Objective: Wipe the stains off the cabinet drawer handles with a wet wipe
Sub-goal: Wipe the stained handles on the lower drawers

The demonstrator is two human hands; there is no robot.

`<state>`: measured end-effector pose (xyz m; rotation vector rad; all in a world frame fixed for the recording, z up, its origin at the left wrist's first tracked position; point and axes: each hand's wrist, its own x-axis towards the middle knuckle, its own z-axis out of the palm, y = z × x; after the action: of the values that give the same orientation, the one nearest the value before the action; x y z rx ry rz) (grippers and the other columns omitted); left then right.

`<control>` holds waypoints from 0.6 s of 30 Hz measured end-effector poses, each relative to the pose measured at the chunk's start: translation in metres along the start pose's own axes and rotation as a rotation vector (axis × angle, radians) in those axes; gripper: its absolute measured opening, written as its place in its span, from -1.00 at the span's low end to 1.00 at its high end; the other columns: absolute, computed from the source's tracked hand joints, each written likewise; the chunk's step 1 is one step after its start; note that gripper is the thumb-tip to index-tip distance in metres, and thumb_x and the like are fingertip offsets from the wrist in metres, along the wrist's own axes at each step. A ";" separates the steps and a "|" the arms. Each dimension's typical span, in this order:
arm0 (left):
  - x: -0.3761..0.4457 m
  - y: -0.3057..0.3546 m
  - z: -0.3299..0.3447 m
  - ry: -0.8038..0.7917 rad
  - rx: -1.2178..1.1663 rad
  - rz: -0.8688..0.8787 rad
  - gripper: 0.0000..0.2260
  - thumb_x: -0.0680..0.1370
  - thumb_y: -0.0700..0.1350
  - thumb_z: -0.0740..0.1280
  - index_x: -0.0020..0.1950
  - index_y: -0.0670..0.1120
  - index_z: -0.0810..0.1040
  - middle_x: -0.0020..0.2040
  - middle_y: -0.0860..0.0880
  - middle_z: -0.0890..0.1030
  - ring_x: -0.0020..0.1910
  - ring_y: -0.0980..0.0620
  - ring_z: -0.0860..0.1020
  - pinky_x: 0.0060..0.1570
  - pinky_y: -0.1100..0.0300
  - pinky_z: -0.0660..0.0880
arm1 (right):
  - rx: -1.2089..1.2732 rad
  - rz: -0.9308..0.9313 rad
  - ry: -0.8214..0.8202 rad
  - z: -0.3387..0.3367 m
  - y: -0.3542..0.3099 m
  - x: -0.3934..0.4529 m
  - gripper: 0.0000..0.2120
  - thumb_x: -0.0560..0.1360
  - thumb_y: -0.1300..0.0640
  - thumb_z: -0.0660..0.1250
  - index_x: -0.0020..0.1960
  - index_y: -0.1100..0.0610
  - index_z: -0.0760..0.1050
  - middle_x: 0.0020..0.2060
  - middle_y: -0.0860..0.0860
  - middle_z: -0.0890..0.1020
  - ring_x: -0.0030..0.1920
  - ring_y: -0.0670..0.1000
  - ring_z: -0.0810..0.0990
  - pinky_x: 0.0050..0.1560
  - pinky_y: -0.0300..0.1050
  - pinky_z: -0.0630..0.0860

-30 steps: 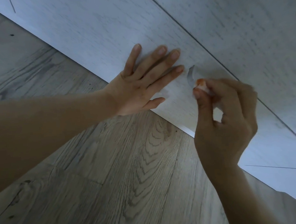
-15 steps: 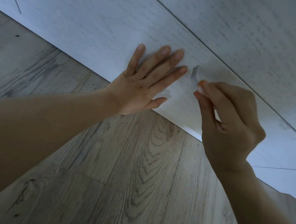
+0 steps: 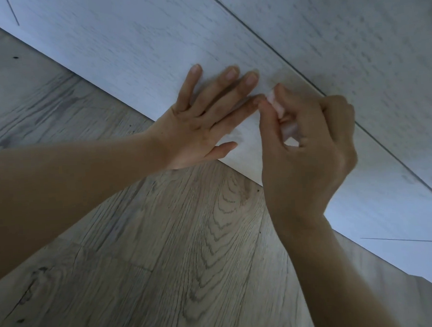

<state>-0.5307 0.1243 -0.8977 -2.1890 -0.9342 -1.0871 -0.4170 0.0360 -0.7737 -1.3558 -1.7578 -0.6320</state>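
My left hand (image 3: 205,119) lies flat with straight, spread fingers against the pale wood-grain front of the bottom cabinet drawer (image 3: 119,58). My right hand (image 3: 306,143) pinches a small folded wet wipe (image 3: 281,112), whitish with a pink tint, between thumb and fingers. It presses the wipe onto the drawer front right beside my left fingertips. The drawer handle is hidden behind my right hand and the wipe.
A thin dark gap (image 3: 292,64) runs diagonally between this drawer and the one above (image 3: 353,31). Grey wood-plank floor (image 3: 164,253) fills the lower left. Light fabric (image 3: 397,296) shows at the bottom right corner.
My right hand has slid left with the wipe and now covers the small curved handle that showed before. My left hand has stayed flat on the drawer front.
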 end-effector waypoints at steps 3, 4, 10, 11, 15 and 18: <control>-0.001 -0.006 -0.002 0.005 0.030 0.023 -0.26 0.59 0.20 0.18 0.57 -0.14 -0.10 0.54 -0.12 -0.27 0.53 -0.10 -0.23 0.45 -0.12 -0.23 | -0.033 0.091 0.005 0.004 -0.007 -0.003 -0.92 0.41 0.26 0.47 -0.16 0.28 0.62 -0.32 0.20 0.54 -0.29 0.17 0.52 -0.32 0.09 0.52; -0.001 -0.006 -0.003 0.002 0.027 0.025 -0.26 0.59 0.20 0.18 0.57 -0.14 -0.10 0.54 -0.12 -0.28 0.53 -0.09 -0.23 0.45 -0.11 -0.23 | -0.037 0.105 0.008 0.004 -0.007 -0.003 -0.91 0.41 0.26 0.47 -0.16 0.28 0.61 -0.31 0.19 0.55 -0.30 0.17 0.52 -0.32 0.10 0.52; -0.002 -0.010 -0.012 -0.061 0.045 0.056 -0.32 0.62 0.17 0.14 0.57 -0.12 -0.10 0.54 -0.10 -0.29 0.52 -0.07 -0.27 0.45 -0.08 -0.20 | -0.078 0.095 0.050 -0.005 -0.002 -0.012 -0.87 0.44 0.19 0.47 -0.23 0.22 0.60 -0.39 0.10 0.55 -0.30 0.04 0.47 -0.22 -0.05 0.42; -0.002 -0.011 -0.013 -0.066 0.047 0.060 -0.31 0.62 0.17 0.14 0.57 -0.12 -0.10 0.55 -0.10 -0.26 0.52 -0.06 -0.27 0.45 -0.08 -0.19 | -0.096 0.093 0.058 -0.007 -0.001 -0.014 -0.87 0.44 0.18 0.48 -0.24 0.21 0.60 -0.39 0.07 0.55 -0.28 0.01 0.43 -0.19 -0.09 0.36; -0.001 -0.011 -0.015 -0.069 0.051 0.069 -0.32 0.62 0.16 0.13 0.57 -0.13 -0.11 0.55 -0.12 -0.26 0.52 -0.07 -0.27 0.45 -0.09 -0.18 | -0.116 0.089 0.098 -0.018 0.011 -0.025 -0.88 0.43 0.20 0.49 -0.24 0.21 0.61 -0.36 0.04 0.56 -0.27 -0.03 0.41 -0.21 -0.10 0.32; -0.001 -0.010 -0.013 -0.059 0.060 0.068 -0.31 0.62 0.17 0.14 0.57 -0.13 -0.11 0.53 -0.11 -0.33 0.52 -0.07 -0.27 0.45 -0.09 -0.21 | -0.119 0.105 0.119 -0.028 0.021 -0.033 -0.91 0.44 0.20 0.48 -0.19 0.20 0.62 -0.30 -0.04 0.53 -0.26 -0.02 0.45 -0.23 -0.08 0.37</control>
<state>-0.5451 0.1215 -0.8895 -2.1980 -0.8991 -0.9552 -0.3862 0.0028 -0.7876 -1.4512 -1.5651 -0.7533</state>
